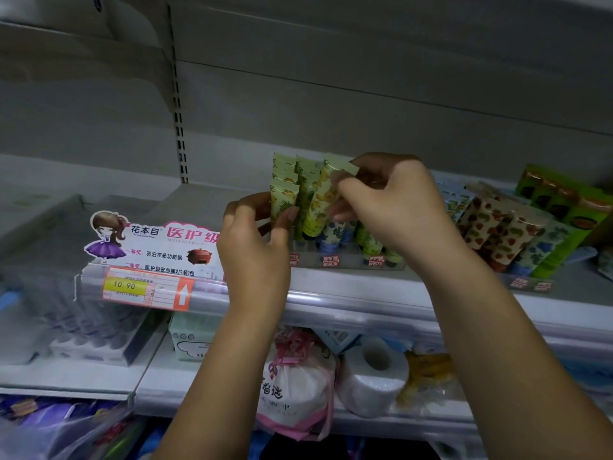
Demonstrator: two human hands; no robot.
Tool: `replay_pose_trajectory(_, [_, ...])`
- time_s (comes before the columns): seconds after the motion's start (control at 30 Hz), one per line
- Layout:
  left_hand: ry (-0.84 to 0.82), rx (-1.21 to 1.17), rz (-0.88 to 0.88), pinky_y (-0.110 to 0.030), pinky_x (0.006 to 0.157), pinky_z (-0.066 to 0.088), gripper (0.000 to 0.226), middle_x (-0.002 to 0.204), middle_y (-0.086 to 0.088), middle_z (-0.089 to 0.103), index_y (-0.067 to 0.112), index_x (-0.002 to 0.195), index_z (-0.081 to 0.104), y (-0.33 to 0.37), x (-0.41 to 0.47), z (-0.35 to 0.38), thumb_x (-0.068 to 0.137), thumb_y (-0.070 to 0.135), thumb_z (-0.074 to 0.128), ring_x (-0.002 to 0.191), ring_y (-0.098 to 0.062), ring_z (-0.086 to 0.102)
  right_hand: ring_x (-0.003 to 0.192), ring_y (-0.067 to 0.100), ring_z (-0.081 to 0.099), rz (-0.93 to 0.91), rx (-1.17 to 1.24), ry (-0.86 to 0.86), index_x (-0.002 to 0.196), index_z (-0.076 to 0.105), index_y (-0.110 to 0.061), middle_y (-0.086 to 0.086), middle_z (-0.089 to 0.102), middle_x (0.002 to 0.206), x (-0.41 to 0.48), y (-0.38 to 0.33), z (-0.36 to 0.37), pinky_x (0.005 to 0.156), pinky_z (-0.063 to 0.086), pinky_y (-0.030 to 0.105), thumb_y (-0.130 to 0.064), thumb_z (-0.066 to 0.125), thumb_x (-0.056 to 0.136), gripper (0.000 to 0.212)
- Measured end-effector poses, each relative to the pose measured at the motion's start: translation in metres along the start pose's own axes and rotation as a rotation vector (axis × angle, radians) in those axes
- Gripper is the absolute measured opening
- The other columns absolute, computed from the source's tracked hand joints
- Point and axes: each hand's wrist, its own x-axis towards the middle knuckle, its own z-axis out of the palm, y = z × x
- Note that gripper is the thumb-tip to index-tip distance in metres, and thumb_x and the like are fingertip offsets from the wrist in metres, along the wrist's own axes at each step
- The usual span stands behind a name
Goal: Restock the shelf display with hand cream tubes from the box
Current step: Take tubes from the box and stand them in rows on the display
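A clear display tray [348, 262] on the upper shelf holds rows of upright hand cream tubes. My right hand [394, 207] pinches a yellow-green tube [320, 200] by its flat top end, tilted over the tray's middle row. My left hand [255, 240] grips the front tube of the green row [282, 197] at the tray's left side, thumb against it. Blue-patterned tubes [335, 235] stand lower in the tray. The box is not in view.
A second tray of strawberry-print tubes [497, 227] and green tubes [570, 207] stands to the right. A cartoon promo card [152, 247] and a 10.90 price tag [139, 288] sit left on the shelf edge. Tissue rolls [374, 376] fill the shelf below.
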Motion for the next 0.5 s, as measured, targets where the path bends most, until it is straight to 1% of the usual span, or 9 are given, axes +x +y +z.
replay_pose_trajectory(0.07, [0.010, -0.003, 0.001, 0.002, 0.072, 0.040, 0.019, 0.109, -0.004, 0.064, 0.018, 0.107, 0.068, 0.000, -0.001, 0.000, 0.091, 0.012, 0.076, 0.090, 0.010, 0.056, 0.074, 0.011, 0.069, -0.051, -0.109, 0.040, 0.092, 0.072, -0.013, 0.000, 0.071, 0.079, 0.003, 0.002, 0.002, 0.069, 0.057, 0.022, -0.033, 0.069, 0.091, 0.020])
replay_pose_trajectory(0.1, [0.015, 0.000, 0.005, 0.002, 0.072, 0.040, 0.019, 0.109, -0.005, 0.064, 0.016, 0.107, 0.068, 0.000, -0.001, 0.000, 0.090, 0.010, 0.075, 0.090, 0.010, 0.056, 0.078, 0.005, 0.063, -0.078, -0.163, 0.066, 0.096, 0.072, -0.017, -0.006, 0.066, 0.086, 0.005, 0.003, 0.005, 0.066, 0.048, 0.010, -0.037, 0.070, 0.089, 0.021])
replay_pose_trajectory(0.13, [0.019, 0.003, 0.007, 0.003, 0.073, 0.040, 0.019, 0.109, -0.005, 0.064, 0.015, 0.108, 0.069, 0.000, -0.001, 0.000, 0.090, 0.009, 0.075, 0.090, 0.010, 0.056, 0.080, 0.001, 0.057, -0.097, -0.205, 0.093, 0.099, 0.071, -0.020, -0.009, 0.060, 0.093, 0.007, 0.005, 0.007, 0.063, 0.039, 0.001, -0.040, 0.072, 0.087, 0.023])
replay_pose_trajectory(0.17, [0.019, 0.003, 0.009, 0.003, 0.073, 0.040, 0.020, 0.109, -0.005, 0.064, 0.014, 0.108, 0.069, 0.000, -0.001, 0.000, 0.090, 0.009, 0.075, 0.090, 0.008, 0.056, 0.083, 0.001, 0.053, -0.113, -0.237, 0.115, 0.101, 0.070, -0.020, -0.010, 0.055, 0.099, 0.010, 0.007, 0.010, 0.064, 0.036, -0.001, -0.042, 0.073, 0.086, 0.026])
replay_pose_trajectory(0.27, [0.027, 0.001, 0.023, 0.004, 0.073, 0.038, 0.019, 0.109, -0.006, 0.064, 0.012, 0.108, 0.069, 0.000, -0.001, 0.000, 0.090, 0.010, 0.076, 0.090, -0.002, 0.057, 0.096, 0.003, 0.047, -0.152, -0.285, 0.149, 0.106, 0.069, -0.017, -0.006, 0.048, 0.110, 0.014, 0.015, 0.015, 0.072, 0.033, -0.005, -0.039, 0.076, 0.085, 0.032])
replay_pose_trajectory(0.33, [0.028, 0.013, 0.031, 0.004, 0.074, 0.038, 0.019, 0.108, -0.006, 0.064, 0.012, 0.108, 0.069, 0.000, -0.002, 0.000, 0.090, 0.010, 0.075, 0.094, -0.007, 0.058, 0.104, 0.006, 0.044, -0.190, -0.331, 0.153, 0.106, 0.069, -0.015, -0.004, 0.045, 0.109, 0.014, 0.017, 0.017, 0.077, 0.030, -0.005, -0.036, 0.075, 0.086, 0.030])
replay_pose_trajectory(0.37, [0.026, 0.017, 0.032, 0.003, 0.074, 0.038, 0.019, 0.108, -0.006, 0.064, 0.012, 0.108, 0.069, -0.001, -0.001, 0.000, 0.091, 0.009, 0.075, 0.094, -0.007, 0.058, 0.108, 0.008, 0.043, -0.211, -0.353, 0.154, 0.106, 0.070, -0.014, -0.003, 0.045, 0.108, 0.015, 0.019, 0.017, 0.078, 0.029, -0.002, -0.034, 0.075, 0.087, 0.029])
replay_pose_trajectory(0.43, [0.024, 0.019, 0.030, 0.003, 0.074, 0.038, 0.019, 0.108, -0.007, 0.064, 0.013, 0.108, 0.069, -0.003, -0.001, 0.001, 0.090, 0.007, 0.074, 0.093, -0.005, 0.057, 0.112, 0.012, 0.042, -0.230, -0.378, 0.143, 0.103, 0.072, -0.012, -0.002, 0.046, 0.108, 0.015, 0.021, 0.020, 0.086, 0.031, 0.008, -0.034, 0.074, 0.087, 0.027])
replay_pose_trajectory(0.5, [0.025, 0.020, 0.028, 0.002, 0.073, 0.038, 0.019, 0.108, -0.006, 0.064, 0.013, 0.108, 0.069, -0.004, 0.000, 0.001, 0.090, 0.006, 0.074, 0.092, -0.005, 0.057, 0.113, 0.014, 0.041, -0.241, -0.407, 0.123, 0.097, 0.074, -0.011, 0.000, 0.048, 0.108, 0.016, 0.025, 0.024, 0.091, 0.031, 0.013, -0.035, 0.074, 0.087, 0.026])
